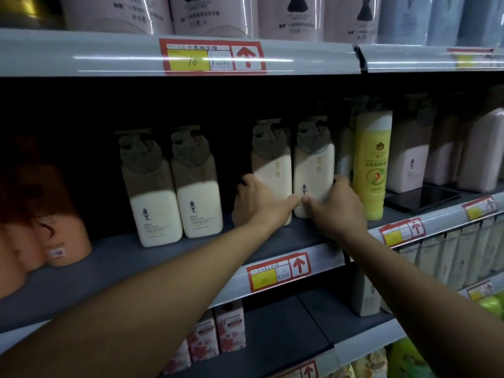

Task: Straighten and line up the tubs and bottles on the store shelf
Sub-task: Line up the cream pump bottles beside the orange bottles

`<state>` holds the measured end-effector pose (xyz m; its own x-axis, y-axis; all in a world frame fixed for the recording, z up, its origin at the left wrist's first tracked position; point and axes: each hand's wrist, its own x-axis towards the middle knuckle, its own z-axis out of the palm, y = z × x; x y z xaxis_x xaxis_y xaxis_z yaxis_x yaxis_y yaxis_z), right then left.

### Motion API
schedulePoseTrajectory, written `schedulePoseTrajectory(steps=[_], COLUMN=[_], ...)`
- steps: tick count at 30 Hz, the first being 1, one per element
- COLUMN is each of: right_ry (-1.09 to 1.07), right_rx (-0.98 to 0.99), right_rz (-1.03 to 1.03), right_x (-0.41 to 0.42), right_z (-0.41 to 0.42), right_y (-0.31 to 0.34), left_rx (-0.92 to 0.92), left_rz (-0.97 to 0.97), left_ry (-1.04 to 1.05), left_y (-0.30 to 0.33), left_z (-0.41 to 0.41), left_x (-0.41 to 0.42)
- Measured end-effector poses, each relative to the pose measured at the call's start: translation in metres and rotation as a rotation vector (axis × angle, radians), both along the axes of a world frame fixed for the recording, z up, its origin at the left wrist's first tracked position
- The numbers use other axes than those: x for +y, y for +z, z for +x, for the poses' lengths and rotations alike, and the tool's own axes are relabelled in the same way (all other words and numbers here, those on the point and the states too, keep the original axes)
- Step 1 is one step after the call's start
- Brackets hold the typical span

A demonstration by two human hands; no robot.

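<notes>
We're squaring two cream plastic pump bottles, left hand (260, 199) gripping one (272, 170), right hand (334, 203) the other (313, 170); next, slide both toward the grey shelf (109, 257) front edge.

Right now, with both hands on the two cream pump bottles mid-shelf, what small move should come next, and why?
Probably draw the held pair forward and left. The left hand grips one cream bottle, the right hand the other; they touch each other but stand further back than the left pair, with a dark gap between, and crowd the yellow bottle.
</notes>
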<state>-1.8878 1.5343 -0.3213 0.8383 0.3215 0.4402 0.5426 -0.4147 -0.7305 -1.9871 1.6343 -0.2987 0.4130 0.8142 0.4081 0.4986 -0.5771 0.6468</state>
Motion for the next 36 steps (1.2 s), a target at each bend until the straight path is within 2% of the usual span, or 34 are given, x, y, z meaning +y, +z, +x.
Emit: schedulePoseTrajectory(steps=[21, 36], right_ry=[0.061, 0.191], right_rx=[-0.074, -0.098], right_rz=[-0.107, -0.098], right_x=[-0.021, 0.000], right_z=[-0.073, -0.142], right_y=[0.009, 0.009], left_rx=[-0.075, -0.086], left_rz=[-0.046, -0.071], left_ry=[-0.195, -0.080], left_y=[-0.003, -0.001], left_z=[-0.097, -0.194], left_x=[-0.013, 0.020])
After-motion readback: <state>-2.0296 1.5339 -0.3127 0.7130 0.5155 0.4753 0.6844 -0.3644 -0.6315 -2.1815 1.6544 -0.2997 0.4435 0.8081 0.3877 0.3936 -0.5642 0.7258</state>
